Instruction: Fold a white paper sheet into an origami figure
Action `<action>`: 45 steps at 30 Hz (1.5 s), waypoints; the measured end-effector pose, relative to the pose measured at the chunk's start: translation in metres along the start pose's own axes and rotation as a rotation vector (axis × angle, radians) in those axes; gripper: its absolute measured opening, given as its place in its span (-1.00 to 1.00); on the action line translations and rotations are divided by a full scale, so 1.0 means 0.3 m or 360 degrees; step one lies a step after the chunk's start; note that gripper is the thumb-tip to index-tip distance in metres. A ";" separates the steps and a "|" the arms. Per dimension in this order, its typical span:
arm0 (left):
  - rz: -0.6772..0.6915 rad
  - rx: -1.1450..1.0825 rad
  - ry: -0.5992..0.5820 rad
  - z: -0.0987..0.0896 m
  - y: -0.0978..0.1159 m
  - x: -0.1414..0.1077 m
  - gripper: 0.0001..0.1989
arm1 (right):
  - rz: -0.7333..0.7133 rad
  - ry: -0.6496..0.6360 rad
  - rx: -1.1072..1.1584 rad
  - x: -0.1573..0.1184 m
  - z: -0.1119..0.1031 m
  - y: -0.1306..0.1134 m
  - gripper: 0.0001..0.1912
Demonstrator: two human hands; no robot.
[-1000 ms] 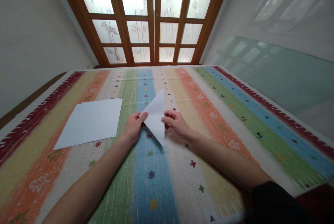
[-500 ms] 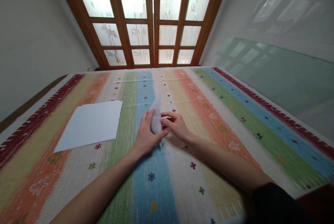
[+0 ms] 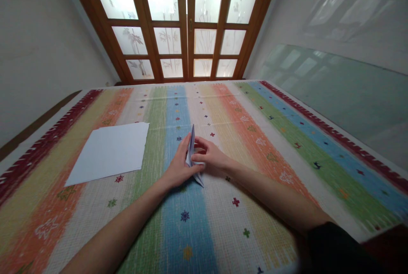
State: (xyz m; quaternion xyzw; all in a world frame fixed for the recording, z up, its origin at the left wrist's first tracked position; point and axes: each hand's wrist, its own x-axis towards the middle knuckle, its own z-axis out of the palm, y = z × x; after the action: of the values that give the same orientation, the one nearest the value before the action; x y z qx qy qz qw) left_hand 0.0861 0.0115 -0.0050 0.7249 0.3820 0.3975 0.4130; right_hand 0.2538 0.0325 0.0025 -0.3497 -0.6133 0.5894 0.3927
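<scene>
A folded piece of white paper (image 3: 191, 142) stands on edge between my two hands, above the blue stripe of the tablecloth. My left hand (image 3: 180, 165) grips it from the left, fingers on its far side and thumb across the near side. From the right, my right hand (image 3: 210, 153) pinches the paper with bent fingers and thumb. The paper's lower end comes to a point below my left thumb. Some of its folds are hidden behind the fingers.
A small stack of white paper sheets (image 3: 108, 152) lies to the left. The striped tablecloth (image 3: 255, 223) covers the table. Beyond its far edge are wooden doors (image 3: 188, 23) with frosted panes, and a glass panel (image 3: 334, 82) leans along the right wall.
The folded paper has turned from showing a broad face to nearly edge-on, and its pointed lower end now shows. My right hand has shifted slightly left.
</scene>
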 end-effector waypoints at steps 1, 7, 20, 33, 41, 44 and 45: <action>-0.0024 -0.0040 -0.0042 -0.003 -0.001 0.001 0.00 | 0.0003 -0.0037 0.0003 -0.001 0.001 0.001 -0.25; -0.0104 -0.0247 -0.0158 -0.014 -0.006 0.007 0.14 | 0.0031 -0.0151 0.0033 -0.007 -0.001 -0.008 -0.24; -0.0130 -0.0278 -0.0115 -0.029 0.013 0.012 0.06 | 0.0087 -0.0148 0.0112 -0.006 -0.017 -0.022 -0.11; -0.0073 -0.0065 -0.0087 -0.041 0.010 0.014 0.02 | 0.0050 -0.0128 0.0133 -0.015 -0.005 -0.031 -0.27; -0.0112 -0.0104 -0.0172 -0.057 0.008 0.011 -0.01 | 0.0018 -0.0144 0.0178 -0.015 -0.022 -0.016 -0.24; -0.0069 -0.0002 -0.0153 -0.060 -0.003 0.011 -0.07 | -0.0058 -0.0132 0.0121 -0.012 -0.027 -0.013 -0.27; -0.0020 0.0070 -0.0126 -0.059 -0.006 0.011 -0.10 | -0.0085 -0.0086 0.0057 -0.010 -0.024 -0.013 -0.28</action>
State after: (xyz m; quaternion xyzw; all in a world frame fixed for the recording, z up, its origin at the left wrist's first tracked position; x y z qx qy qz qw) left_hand 0.0712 0.0203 0.0004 0.7465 0.3785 0.3573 0.4144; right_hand 0.2618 0.0328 0.0061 -0.3100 -0.6221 0.5988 0.3979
